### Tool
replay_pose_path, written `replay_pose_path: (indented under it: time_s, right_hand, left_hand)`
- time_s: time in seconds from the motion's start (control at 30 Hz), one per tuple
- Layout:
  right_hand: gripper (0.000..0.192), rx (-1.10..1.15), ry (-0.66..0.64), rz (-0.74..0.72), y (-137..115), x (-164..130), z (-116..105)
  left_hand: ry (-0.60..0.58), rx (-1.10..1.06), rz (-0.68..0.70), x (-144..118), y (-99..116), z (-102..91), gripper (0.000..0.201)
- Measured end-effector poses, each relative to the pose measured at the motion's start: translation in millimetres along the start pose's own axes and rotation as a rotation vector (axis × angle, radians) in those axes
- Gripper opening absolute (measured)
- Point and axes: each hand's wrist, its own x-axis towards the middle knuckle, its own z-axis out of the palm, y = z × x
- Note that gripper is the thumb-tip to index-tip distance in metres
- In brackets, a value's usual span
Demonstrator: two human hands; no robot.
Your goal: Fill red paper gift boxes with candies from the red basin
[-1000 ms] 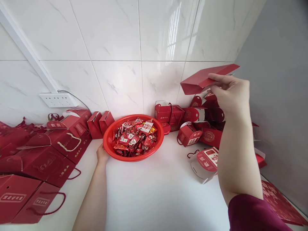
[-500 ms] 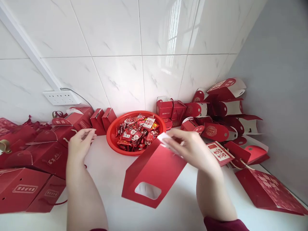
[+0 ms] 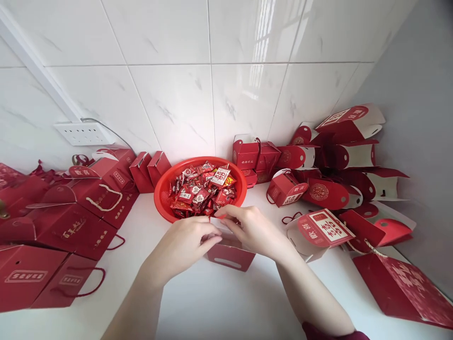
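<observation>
A red paper box (image 3: 242, 259) with a handle slot stands on the white table in front of me, its top partly covered by my hands. My left hand (image 3: 186, 243) is closed at the box's upper left edge, thumb and fingers pinching near the top flap. Across from it, my right hand (image 3: 253, 231) pinches the pale inner side of a flap. The fingertips of both hands almost meet over the box top. Just behind them sits a red plastic basket (image 3: 161, 200) filled with small red-wrapped candies (image 3: 198, 193).
Red boxes and gift bags (image 3: 35, 278) with rope handles crowd the left side. More red boxes (image 3: 318, 191), several with raised flaps, are piled at the right against the grey wall. A power socket (image 3: 84, 133) is fixed to the tiled wall.
The box has gone from tilted in my right hand to standing on the table. My left hand has moved right to join it at the top, and the view has shifted slightly.
</observation>
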Motion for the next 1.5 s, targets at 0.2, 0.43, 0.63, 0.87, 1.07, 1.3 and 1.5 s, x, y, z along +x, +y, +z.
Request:
replay_pose_path:
  time_s: [0.2,0.43,0.63,0.87,1.07,1.3,1.5]
  right_hand:
    - [0.013,0.049,-0.082,-0.053,9,2,-9]
    - [0.039,-0.228,-0.205,-0.003,8,-6,-13]
    - [0.01,-0.261,-0.094,-0.107,0,-9,-10]
    - [0.013,-0.438,-0.124,-0.181,-8,-18,-8]
    - [0.029,-0.585,-0.218,-0.142,-5,-20,1]
    - [0.031,-0.542,-0.202,-0.177,-2,-10,10]
    - [0.024,-0.459,-0.115,-0.213,5,-2,20]
  left_hand:
    - [-0.161,-0.059,-0.115,-6,-5,-7.6,0.01]
    - [-0.275,-0.223,-0.21,-19,-8,-3.1,0.019]
    - [-0.241,-0.171,-0.21,-23,-5,3.2,0.023]
    - [-0.168,-0.179,-0.186,-27,-3,5.6,0.032]
    - [-0.083,0.132,-0.174,-21,5,6.2,0.03]
    - [0.125,0.216,-0.048,-7,-4,7.2,0.021]
    - [0.076,0.298,0.041,1,-16,9.8,0.029]
